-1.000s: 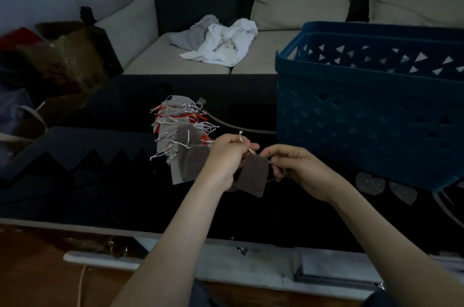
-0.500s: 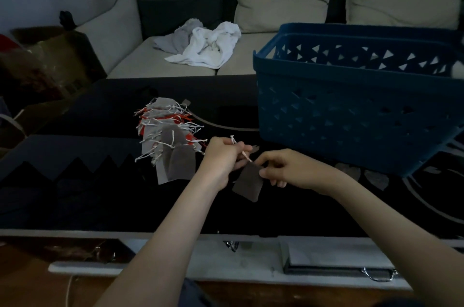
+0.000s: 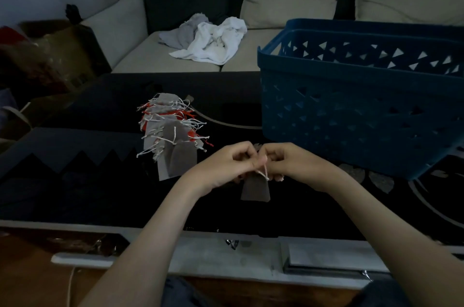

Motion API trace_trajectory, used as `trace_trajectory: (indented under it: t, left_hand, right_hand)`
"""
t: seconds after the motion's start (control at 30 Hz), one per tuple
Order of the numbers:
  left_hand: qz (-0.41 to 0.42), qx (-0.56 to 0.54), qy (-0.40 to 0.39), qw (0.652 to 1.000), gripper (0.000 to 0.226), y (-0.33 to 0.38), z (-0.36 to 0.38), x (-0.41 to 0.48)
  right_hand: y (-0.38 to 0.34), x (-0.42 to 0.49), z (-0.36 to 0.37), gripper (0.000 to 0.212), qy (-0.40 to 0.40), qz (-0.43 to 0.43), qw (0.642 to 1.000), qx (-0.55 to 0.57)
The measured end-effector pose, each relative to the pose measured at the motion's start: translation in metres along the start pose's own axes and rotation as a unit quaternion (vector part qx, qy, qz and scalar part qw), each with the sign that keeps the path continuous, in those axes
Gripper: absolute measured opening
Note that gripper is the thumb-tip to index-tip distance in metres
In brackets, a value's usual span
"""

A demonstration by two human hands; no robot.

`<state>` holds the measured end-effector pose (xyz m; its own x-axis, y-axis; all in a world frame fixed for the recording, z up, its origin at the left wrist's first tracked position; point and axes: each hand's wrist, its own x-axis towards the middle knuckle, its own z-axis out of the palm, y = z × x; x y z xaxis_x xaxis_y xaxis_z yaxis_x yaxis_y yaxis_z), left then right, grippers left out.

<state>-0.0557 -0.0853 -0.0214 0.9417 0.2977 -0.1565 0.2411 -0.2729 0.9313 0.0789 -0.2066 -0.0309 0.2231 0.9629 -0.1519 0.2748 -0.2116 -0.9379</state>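
Note:
A small grey drawstring pouch [image 3: 255,190] hangs above the black table [image 3: 100,193] between my two hands. My left hand [image 3: 226,165] and my right hand [image 3: 288,163] are close together, fingers curled, each pinching the pouch's white string [image 3: 263,173] at its top. Left of my hands lies a pile of several grey pouches [image 3: 170,136] with white and red strings.
A blue plastic basket [image 3: 351,106] stands on the table at the right, close to my right hand. Behind the table is a sofa [image 3: 155,55] with crumpled white and grey cloths [image 3: 208,40]. A cardboard box [image 3: 55,55] sits at the far left.
My hands have come together; the pouch now hangs straight below them with its strings drawn up between my fingers. The view shifted slightly.

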Motion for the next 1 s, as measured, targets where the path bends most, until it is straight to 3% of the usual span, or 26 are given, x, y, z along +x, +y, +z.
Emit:
trace_trajectory:
  t: [0.17, 0.33, 0.5, 0.6, 0.73, 0.83, 0.9, 1.0]
  left_hand:
    - [0.008, 0.009, -0.051, 0.999, 0.02, -0.003, 0.006, 0.008]
    - [0.032, -0.011, -0.092, 0.995, 0.017, -0.006, 0.004, 0.01]
    - [0.059, -0.022, -0.021, 0.998, 0.008, -0.011, -0.002, 0.012]
    - [0.059, -0.024, 0.003, 0.998, 0.017, -0.012, -0.003, 0.012]
    - [0.03, -0.071, -0.01, 0.997, 0.026, -0.016, -0.002, 0.013]
    - [-0.061, -0.121, -0.029, 0.99, 0.031, -0.015, 0.0, 0.016]
    - [-0.077, -0.047, -0.047, 0.995, 0.035, -0.016, 0.003, 0.018]
    - [-0.039, 0.107, -0.044, 0.992, 0.031, -0.019, 0.004, 0.021]
  right_hand:
    - [0.001, -0.007, -0.013, 0.011, -0.015, -0.003, 1.0, -0.024]
    - [0.006, -0.016, -0.023, 0.016, -0.067, -0.03, 0.997, 0.023]
    - [0.012, -0.018, -0.028, 0.013, -0.024, -0.025, 0.999, 0.032]
    - [0.015, -0.017, -0.028, 0.012, -0.009, -0.026, 0.999, 0.027]
    - [0.017, -0.013, -0.025, 0.013, 0.004, -0.026, 0.999, 0.024]
    - [0.018, -0.009, -0.024, 0.013, 0.028, -0.016, 0.999, 0.022]
    - [0.018, -0.007, -0.022, 0.012, 0.034, -0.012, 0.999, 0.019]
    - [0.021, -0.003, -0.019, 0.011, 0.043, -0.007, 0.999, 0.024]
